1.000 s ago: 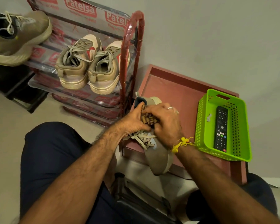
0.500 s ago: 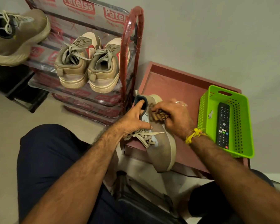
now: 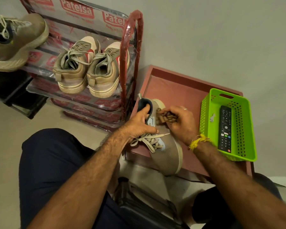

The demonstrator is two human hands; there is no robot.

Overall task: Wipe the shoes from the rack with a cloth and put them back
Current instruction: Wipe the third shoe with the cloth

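A grey-beige sneaker [image 3: 168,154] with pale laces lies on the reddish-brown tray table [image 3: 177,90], its toe toward me. My left hand [image 3: 139,123] grips it at the dark collar, thumb inside the opening. My right hand [image 3: 180,124] holds a bunched brown patterned cloth [image 3: 165,116] against the side of the shoe near the heel. A red metal shoe rack [image 3: 130,52] wrapped in printed plastic stands to the left. It carries a pair of beige sneakers [image 3: 87,70], and a larger olive sneaker [image 3: 18,42] on the far left.
A bright green plastic basket [image 3: 208,129] with a black remote control [image 3: 224,128] in it sits on the right of the tray table, close to my right wrist. A grey wall rises behind. My knees in dark trousers frame the bottom, with a dark stool between them.
My right hand has slid the cloth from the middle of the shoe, over the laces, up toward the heel side. The left hand has shifted its grip to the collar.
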